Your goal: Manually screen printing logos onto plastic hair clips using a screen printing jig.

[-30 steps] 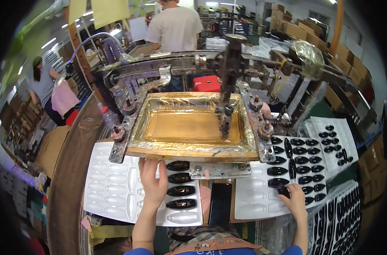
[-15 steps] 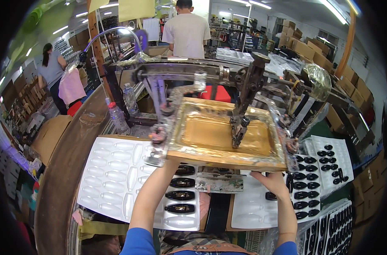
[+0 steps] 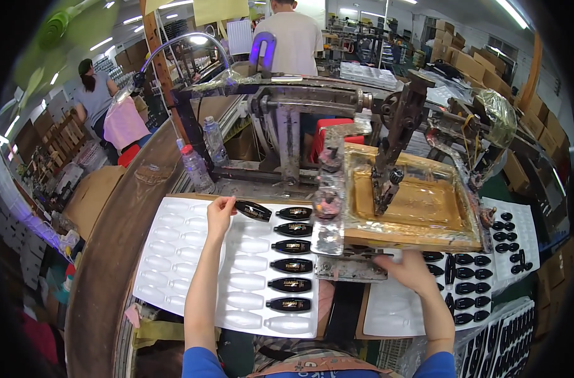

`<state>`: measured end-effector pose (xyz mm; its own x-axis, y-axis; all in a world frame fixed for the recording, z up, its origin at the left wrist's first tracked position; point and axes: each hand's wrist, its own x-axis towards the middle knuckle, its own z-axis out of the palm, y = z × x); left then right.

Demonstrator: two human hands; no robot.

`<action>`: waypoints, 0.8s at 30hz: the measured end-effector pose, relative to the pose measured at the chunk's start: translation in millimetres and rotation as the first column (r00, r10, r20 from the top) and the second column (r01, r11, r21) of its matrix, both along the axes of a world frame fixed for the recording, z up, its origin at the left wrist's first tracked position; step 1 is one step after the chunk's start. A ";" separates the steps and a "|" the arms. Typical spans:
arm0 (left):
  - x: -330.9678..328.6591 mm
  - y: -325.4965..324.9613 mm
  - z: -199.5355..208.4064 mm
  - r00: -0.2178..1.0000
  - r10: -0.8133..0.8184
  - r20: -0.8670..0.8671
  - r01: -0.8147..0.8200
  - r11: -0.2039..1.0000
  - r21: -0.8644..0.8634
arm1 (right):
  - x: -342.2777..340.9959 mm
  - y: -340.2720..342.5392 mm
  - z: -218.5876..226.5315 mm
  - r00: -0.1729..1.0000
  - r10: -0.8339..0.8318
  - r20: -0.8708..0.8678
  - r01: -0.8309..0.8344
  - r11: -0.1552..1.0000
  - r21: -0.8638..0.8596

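White moulded tray point(image 3: 173, 264) on the left of the tabletop point(image 3: 107, 252), rows of oval pockets, most of them bare. One column filled — six glossy black oval pieces point(image 3: 290, 266) with gold print, lying flat one below the other, each in its own pocket. Seventh black piece point(image 3: 253, 210) pinched in the left hand point(image 3: 220, 212), held tilted at the upper end of the tray, just left of the topmost piece in the column; grip closed on its left end between thumb and fingers. Dark, shiny, elongated, a pale marking along its face.

Second white tray point(image 3: 394, 312) lower right, partly under the right hand point(image 3: 413, 272), with black pieces in its right-hand pockets. Right hand reaching in below the gold-coloured printing frame point(image 3: 413, 205) at the machine's lower edge; fingers hidden, so cannot tell whether that grip is open or closed. Further white tray point(image 3: 517, 242) at far right, dotted with small black pieces — another stack of loaded trays point(image 3: 507, 343) in the lower right corner.

Two clear plastic bottles point(image 3: 195, 167) upright behind the left tray, near the machine's base.
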<state>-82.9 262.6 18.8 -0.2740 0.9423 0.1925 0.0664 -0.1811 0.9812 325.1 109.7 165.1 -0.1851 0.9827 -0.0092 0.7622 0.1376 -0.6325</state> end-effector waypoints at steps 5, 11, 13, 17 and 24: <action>-3.1 17.1 -30.5 0.955 0.210 -0.207 -0.228 0.971 -0.066 | 52.7 -34.0 -36.1 0.983 -0.145 -0.110 0.173 0.932 0.318; 8.7 34.6 -55.3 0.806 0.299 -0.511 -0.395 0.914 -0.089 | 117.8 -100.8 -120.4 0.836 -0.344 0.428 0.237 0.929 0.283; 12.4 33.5 -50.5 0.640 0.248 -0.727 -0.432 0.899 -0.073 | 128.4 -110.7 -118.0 0.734 -0.309 0.605 0.131 0.938 0.321; 6.7 22.4 -37.8 0.558 0.261 -0.788 -0.417 0.909 0.006 | 130.7 -98.2 -94.2 0.793 -0.306 0.528 0.207 0.949 0.238; 52.7 60.7 -38.8 0.766 0.096 -0.636 -0.062 0.995 0.076 | 138.9 -93.8 -77.9 0.903 -0.417 0.105 0.415 0.909 0.036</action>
<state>-30.2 323.2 -20.0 -0.1447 0.9078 0.3938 0.6900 -0.1927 0.6977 463.9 15.9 87.2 0.2422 0.9702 0.0072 0.8155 -0.1996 -0.5432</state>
